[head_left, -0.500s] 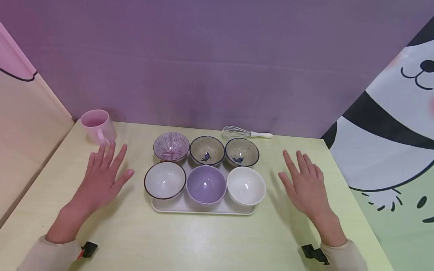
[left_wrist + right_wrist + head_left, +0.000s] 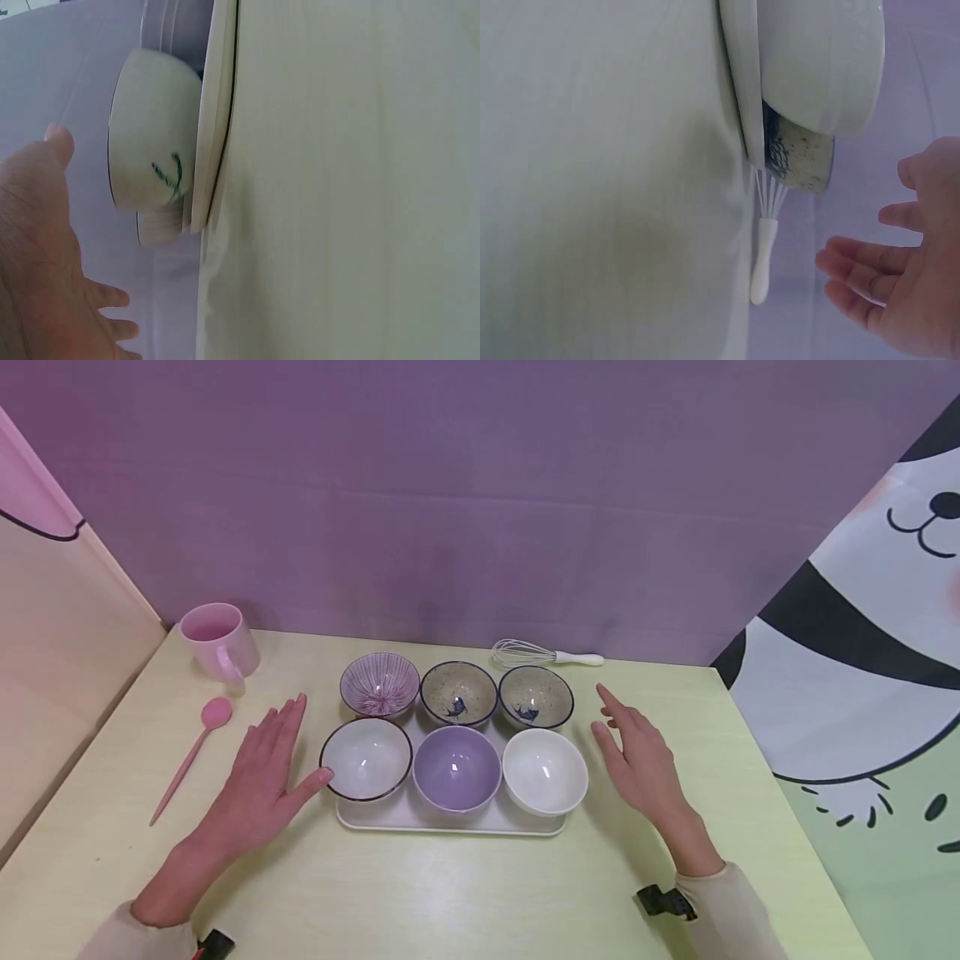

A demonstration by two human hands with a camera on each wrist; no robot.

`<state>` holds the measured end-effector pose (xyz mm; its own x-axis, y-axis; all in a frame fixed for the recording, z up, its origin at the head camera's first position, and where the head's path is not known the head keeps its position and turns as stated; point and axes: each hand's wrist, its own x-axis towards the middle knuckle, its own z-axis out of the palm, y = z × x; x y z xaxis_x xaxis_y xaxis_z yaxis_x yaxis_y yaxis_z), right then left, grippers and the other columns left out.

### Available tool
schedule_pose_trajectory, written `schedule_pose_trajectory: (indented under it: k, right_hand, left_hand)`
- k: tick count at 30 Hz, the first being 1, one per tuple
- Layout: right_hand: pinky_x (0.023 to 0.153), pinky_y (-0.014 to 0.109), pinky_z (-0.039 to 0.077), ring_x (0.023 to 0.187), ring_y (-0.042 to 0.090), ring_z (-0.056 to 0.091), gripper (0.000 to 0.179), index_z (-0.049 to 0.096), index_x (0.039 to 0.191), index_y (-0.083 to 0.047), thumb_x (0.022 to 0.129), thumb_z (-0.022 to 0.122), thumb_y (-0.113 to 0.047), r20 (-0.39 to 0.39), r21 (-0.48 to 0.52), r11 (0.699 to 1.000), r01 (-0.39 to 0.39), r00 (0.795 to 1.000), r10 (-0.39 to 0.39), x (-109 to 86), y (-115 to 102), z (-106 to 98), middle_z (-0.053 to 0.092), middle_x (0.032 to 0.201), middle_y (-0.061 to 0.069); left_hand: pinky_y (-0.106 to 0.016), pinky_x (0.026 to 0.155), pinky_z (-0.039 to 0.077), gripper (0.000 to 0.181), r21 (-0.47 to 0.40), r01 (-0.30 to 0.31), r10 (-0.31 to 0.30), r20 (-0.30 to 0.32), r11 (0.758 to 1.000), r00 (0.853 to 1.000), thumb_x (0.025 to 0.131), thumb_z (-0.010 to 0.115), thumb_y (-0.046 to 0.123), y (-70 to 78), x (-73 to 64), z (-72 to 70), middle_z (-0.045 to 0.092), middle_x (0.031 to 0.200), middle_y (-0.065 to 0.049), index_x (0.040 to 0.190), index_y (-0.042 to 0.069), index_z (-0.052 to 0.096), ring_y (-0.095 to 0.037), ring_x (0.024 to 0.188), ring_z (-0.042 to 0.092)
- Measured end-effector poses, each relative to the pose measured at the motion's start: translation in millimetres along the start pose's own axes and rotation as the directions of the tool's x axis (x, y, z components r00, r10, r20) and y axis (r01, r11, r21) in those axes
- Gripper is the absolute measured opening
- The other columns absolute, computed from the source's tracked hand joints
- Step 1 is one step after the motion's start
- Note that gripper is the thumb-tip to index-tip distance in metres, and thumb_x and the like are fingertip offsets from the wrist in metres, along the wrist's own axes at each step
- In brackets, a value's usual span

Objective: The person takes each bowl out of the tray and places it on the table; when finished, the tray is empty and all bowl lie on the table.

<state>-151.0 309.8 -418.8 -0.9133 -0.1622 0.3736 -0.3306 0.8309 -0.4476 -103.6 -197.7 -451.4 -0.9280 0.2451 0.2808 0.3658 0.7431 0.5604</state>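
Observation:
A white tray [image 2: 450,823] carries several bowls in two rows. Its front row has a white bowl with a brown rim [image 2: 366,760], a purple bowl [image 2: 457,770] and a plain white bowl [image 2: 545,772]. Behind them are a purple-striped bowl [image 2: 380,686] and two speckled bowls with blue rims [image 2: 458,693]. My left hand [image 2: 255,785] hovers left of the brown-rimmed bowl, fingers straight and thumb spread; in the left wrist view the thumb stands apart from it. Holding nothing, my right hand [image 2: 641,764] is to the right of the plain white bowl, fingers relaxed.
At the back left of the table stands a pink mug [image 2: 220,643]. A pink spoon [image 2: 191,756] lies in front of it, left of my left hand. Behind the tray, near the purple backdrop, lies a whisk [image 2: 547,655] with a white handle.
Both hands have moved inward toward the tray, the left to the right and the right to the left. The pink spoon, earlier hidden beneath my left hand, now shows. The bowls have stayed put.

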Motion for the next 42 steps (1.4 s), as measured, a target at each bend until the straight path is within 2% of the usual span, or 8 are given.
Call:
schedule_pose_trajectory:
  k: [5,12,17,21,24,28,36,42]
  right_hand:
    - [0.088,0.04,0.057,0.106,0.035,0.072,0.053,0.048,0.168,-0.008,0.117,0.057,-0.019,0.067,0.164,0.984,-0.076,0.996,0.065,13.0,4.7,12.0,0.075,0.127,0.022]
    - [0.078,0.028,0.054,0.092,0.031,0.073,0.056,0.04,0.172,-0.01,0.119,0.053,-0.023,0.178,0.279,0.935,-0.22,0.968,0.175,25.3,13.0,20.2,0.077,0.113,0.023]
    - [0.059,0.027,0.053,0.075,0.021,0.07,0.059,0.033,0.175,-0.01,0.12,0.05,-0.024,0.257,0.402,0.865,-0.301,0.944,0.209,28.7,18.6,25.4,0.076,0.105,0.029]
    - [0.053,0.025,0.047,0.07,0.015,0.067,0.061,0.032,0.176,-0.015,0.119,0.052,-0.026,0.29,0.466,0.818,-0.337,0.932,0.219,32.2,20.6,29.7,0.074,0.102,0.029]
    - [0.051,0.023,0.042,0.068,0.014,0.065,0.063,0.028,0.177,-0.019,0.119,0.053,-0.026,0.309,0.485,0.801,-0.35,0.926,0.217,36.0,22.5,33.6,0.074,0.098,0.023]
    - [0.054,0.021,0.042,0.068,0.013,0.063,0.067,0.023,0.179,-0.024,0.119,0.053,-0.024,0.334,0.482,0.801,-0.356,0.92,0.208,40.6,22.4,38.3,0.073,0.096,0.015]
    - [0.051,0.022,0.039,0.066,0.012,0.056,0.063,0.03,0.177,-0.021,0.119,0.054,-0.021,0.367,0.512,0.767,-0.388,0.906,0.214,44.5,16.6,37.7,0.071,0.094,0.012]
    - [0.052,0.025,0.046,0.069,0.011,0.06,0.063,0.033,0.176,-0.019,0.117,0.055,-0.019,0.362,0.513,0.761,-0.397,0.904,0.227,45.4,16.9,36.1,0.071,0.087,0.006]
  left_hand:
    - [-0.074,0.133,0.011,0.11,-0.047,0.029,-0.03,-0.003,0.998,1.0,0.1,0.08,0.044,6.4,-1.6,5.3,0.033,0.175,-0.03,0.18,0.015,0.01,-0.059,0.16,0.027]
    - [-0.071,0.135,0.013,0.121,-0.15,0.07,-0.07,0.009,0.986,0.998,0.091,0.091,0.04,6.8,-5.3,18.4,0.053,0.163,-0.027,0.179,0.014,0.013,-0.047,0.154,0.045]
    - [-0.072,0.135,0.013,0.13,-0.156,0.106,-0.098,0.055,0.982,0.994,0.084,0.096,0.044,9.4,-6.8,25.9,0.06,0.158,-0.026,0.179,0.015,0.012,-0.055,0.159,0.035]
    - [-0.083,0.128,0.017,0.138,-0.157,0.167,-0.153,0.096,0.973,0.984,0.078,0.099,0.054,12.5,-9.8,31.4,0.047,0.168,-0.028,0.18,0.023,0.011,-0.065,0.161,0.019]
    - [-0.08,0.131,0.014,0.142,-0.15,0.155,-0.143,0.086,0.977,0.986,0.073,0.101,0.056,12.0,-11.0,37.2,0.04,0.173,-0.028,0.18,0.022,0.014,-0.062,0.161,0.024]
    - [-0.066,0.138,0.006,0.143,-0.137,0.094,-0.089,0.042,0.986,0.995,0.07,0.104,0.053,9.6,-11.1,44.6,0.044,0.17,-0.027,0.178,0.015,0.018,-0.052,0.156,0.04]
    - [-0.069,0.136,0.008,0.141,-0.115,0.078,-0.076,0.02,0.99,0.997,0.068,0.104,0.055,10.2,-10.5,46.6,0.048,0.167,-0.027,0.177,0.015,0.023,-0.052,0.153,0.042]
    - [-0.068,0.137,0.008,0.149,-0.102,0.061,-0.06,0.007,0.993,0.998,0.064,0.106,0.055,8.4,-10.8,50.0,0.046,0.168,-0.028,0.178,0.014,0.02,-0.052,0.152,0.043]
